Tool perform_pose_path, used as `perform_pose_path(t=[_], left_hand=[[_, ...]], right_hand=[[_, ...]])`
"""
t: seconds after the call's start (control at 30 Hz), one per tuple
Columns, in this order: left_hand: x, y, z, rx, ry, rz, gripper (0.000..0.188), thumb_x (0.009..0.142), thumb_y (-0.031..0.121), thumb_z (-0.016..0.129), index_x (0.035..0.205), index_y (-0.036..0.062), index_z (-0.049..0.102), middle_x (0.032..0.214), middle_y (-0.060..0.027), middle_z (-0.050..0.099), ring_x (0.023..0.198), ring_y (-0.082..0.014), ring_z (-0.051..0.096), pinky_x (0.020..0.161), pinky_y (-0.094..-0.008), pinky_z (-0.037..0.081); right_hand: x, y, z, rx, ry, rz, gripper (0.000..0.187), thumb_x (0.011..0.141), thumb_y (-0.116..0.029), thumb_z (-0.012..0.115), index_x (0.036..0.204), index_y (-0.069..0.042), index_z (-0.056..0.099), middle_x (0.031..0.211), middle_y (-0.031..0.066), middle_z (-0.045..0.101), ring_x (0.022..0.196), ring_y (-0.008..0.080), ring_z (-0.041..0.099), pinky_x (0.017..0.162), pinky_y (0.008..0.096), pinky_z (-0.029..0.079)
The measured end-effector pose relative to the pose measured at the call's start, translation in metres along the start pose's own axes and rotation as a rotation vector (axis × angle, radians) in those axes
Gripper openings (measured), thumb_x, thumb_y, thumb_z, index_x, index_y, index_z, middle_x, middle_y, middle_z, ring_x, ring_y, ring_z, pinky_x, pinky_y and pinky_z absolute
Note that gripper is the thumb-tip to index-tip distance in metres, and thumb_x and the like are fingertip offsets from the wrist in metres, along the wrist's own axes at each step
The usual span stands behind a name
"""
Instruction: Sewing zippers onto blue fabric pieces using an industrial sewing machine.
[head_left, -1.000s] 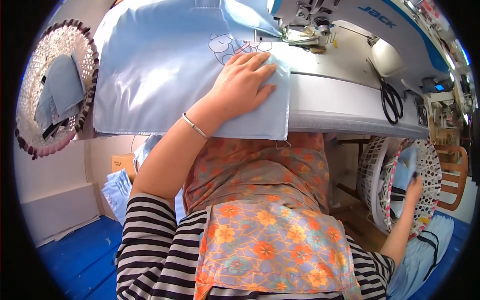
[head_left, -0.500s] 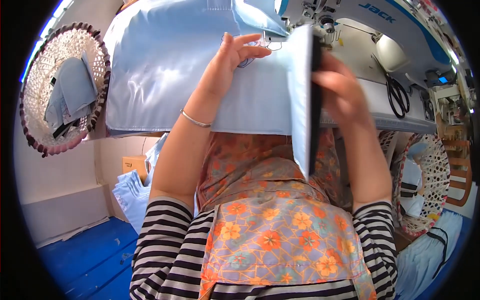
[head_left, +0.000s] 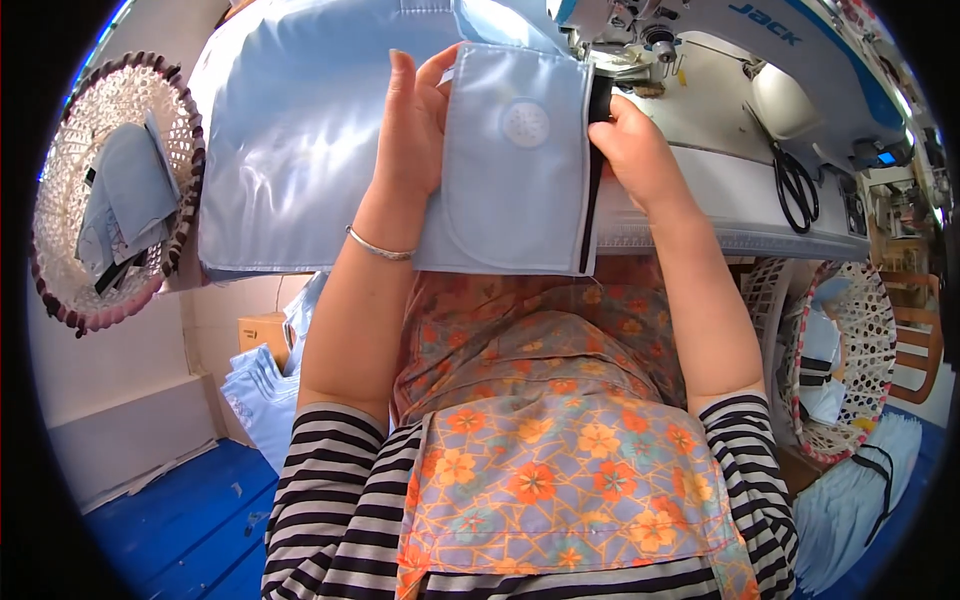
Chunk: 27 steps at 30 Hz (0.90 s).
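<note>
A light blue fabric panel (head_left: 515,200) with a rounded lower left corner lies flat in front of me, over a larger light blue cloth (head_left: 310,150). It bears a round whitish patch (head_left: 525,124), and a black strip (head_left: 594,190) runs along its right edge. My right hand (head_left: 640,150) pinches that strip near the top. At the panel's left edge is my left hand (head_left: 415,120), thumb raised and apart from the fingers, whose tips pass partly behind the panel. Just beyond the panel's upper right corner stands the sewing machine's needle area (head_left: 600,62).
Black scissors (head_left: 793,190) lie right of the machine bed. Woven baskets with blue pieces stand at left (head_left: 185,210) and at right (head_left: 868,350). A cardboard box (head_left: 262,335) and folded blue cloth (head_left: 255,385) are below the table; a tied blue bundle (head_left: 860,500) sits lower right.
The panel, held edge-on before, now lies face up across the cloth. My right hand has moved slightly left with its edge; my left hand has shifted left to the panel's other side.
</note>
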<state>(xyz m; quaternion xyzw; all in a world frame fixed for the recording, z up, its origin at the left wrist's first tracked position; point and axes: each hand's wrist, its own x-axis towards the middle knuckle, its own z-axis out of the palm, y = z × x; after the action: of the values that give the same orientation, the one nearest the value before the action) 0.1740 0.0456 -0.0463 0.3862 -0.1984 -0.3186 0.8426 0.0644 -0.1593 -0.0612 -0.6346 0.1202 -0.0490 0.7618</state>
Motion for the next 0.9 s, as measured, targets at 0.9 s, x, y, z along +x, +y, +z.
perform_pose_path(t=[0.9], left_hand=[[0.016,-0.02,0.031,1.841,-0.338,0.594,0.039,0.078,0.004,0.058,0.115,0.0081,0.068,0.128,-0.0078,0.062,0.111,-0.0249,0.059,0.099,-0.0396,0.044]], right_hand=[[-0.05,0.014,0.02,-0.997,0.264,-0.583,0.018,0.082,0.001,0.063,0.099,-0.001,0.071,0.078,0.0128,0.058,0.068,0.0335,0.061,0.061,0.0406,0.051]])
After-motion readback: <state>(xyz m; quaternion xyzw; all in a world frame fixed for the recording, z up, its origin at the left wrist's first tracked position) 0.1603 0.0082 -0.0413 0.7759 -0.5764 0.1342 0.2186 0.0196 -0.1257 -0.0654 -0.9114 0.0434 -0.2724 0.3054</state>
